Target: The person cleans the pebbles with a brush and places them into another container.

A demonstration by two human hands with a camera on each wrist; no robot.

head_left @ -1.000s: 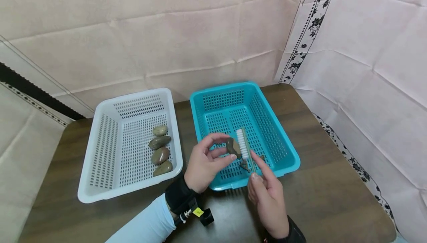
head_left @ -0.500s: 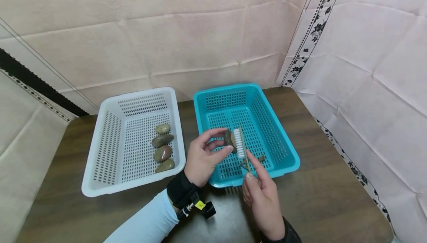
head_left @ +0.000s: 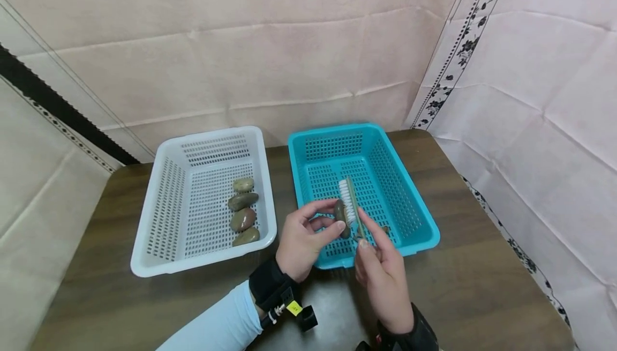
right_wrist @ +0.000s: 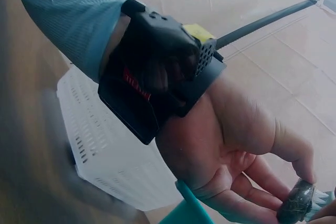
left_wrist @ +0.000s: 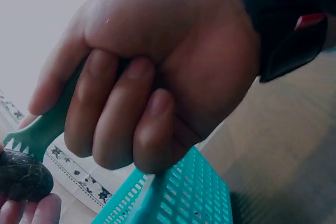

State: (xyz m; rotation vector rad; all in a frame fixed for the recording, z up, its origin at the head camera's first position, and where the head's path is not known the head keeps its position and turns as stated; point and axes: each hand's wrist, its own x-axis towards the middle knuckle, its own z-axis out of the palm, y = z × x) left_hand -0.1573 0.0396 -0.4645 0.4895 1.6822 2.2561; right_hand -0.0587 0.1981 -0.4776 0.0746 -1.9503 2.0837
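Note:
My left hand (head_left: pixel 303 241) pinches a smooth dark stone (head_left: pixel 340 218) between thumb and fingers over the near part of the teal basket. In my right hand (head_left: pixel 383 276) is a scrub brush (head_left: pixel 355 206) with a green back and white bristles. Its bristles face the stone and meet its right side. The left wrist view shows my right hand (left_wrist: pixel 142 82), fingers curled round the brush's green handle (left_wrist: pixel 50 127), with the stone (left_wrist: pixel 23 177) under the bristles. In the right wrist view my left hand (right_wrist: pixel 226 150) holds the stone (right_wrist: pixel 295 203) by its ends, bristles (right_wrist: pixel 320 203) beside it.
A white basket (head_left: pixel 144 233) stands to the left, with several stones (head_left: pixel 243 219) in a column along its right side. Small brown pieces (head_left: pixel 385 229) lie inside the teal basket (head_left: pixel 415 201). Both baskets stand on a brown wooden table (head_left: pixel 482 276), with pale cloth behind.
The bristles have come against the stone, and the brush has slid farther up along it. The stone has turned, so it shows edge-on. The head view has shifted slightly.

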